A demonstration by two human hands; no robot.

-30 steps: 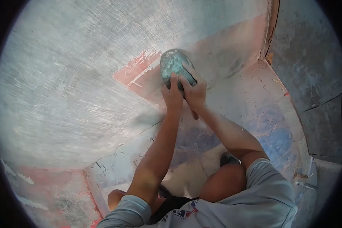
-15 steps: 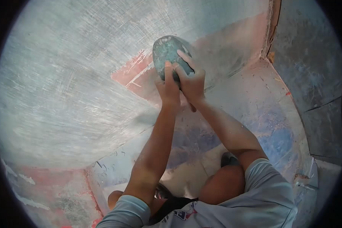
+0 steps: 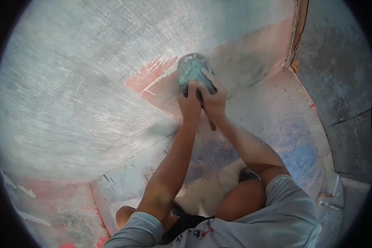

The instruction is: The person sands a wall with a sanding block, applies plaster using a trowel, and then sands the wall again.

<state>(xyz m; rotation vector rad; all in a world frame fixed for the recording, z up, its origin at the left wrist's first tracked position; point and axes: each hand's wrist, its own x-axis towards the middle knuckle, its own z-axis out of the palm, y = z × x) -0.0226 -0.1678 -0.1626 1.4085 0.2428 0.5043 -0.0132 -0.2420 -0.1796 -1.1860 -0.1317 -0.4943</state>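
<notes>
Both my hands are on an oval, dusty green-grey tool (image 3: 192, 68) with a rounded top, whose exact kind I cannot make out. My left hand (image 3: 189, 105) grips its near left side, thumb laid on top. On the near right side my right hand (image 3: 215, 99) is wrapped round it, with thumb and a finger over the top. A short brown rod like a handle end (image 3: 213, 125) sticks out below my hands. The tool is against a large curved, scuffed surface (image 3: 91, 82), over a reddish patch (image 3: 155, 82); its underside is hidden.
A pale ledge with blue stains (image 3: 295, 149) runs below the curved surface. A raised edge (image 3: 298, 35) and a grey slab floor (image 3: 347, 74) lie at right. My bent knee (image 3: 244, 200) is close below my arms. Red-stained surface (image 3: 58, 202) shows at lower left.
My two hands and the oval tool have moved a little toward me and to the right along the curved surface. The grip stays the same.
</notes>
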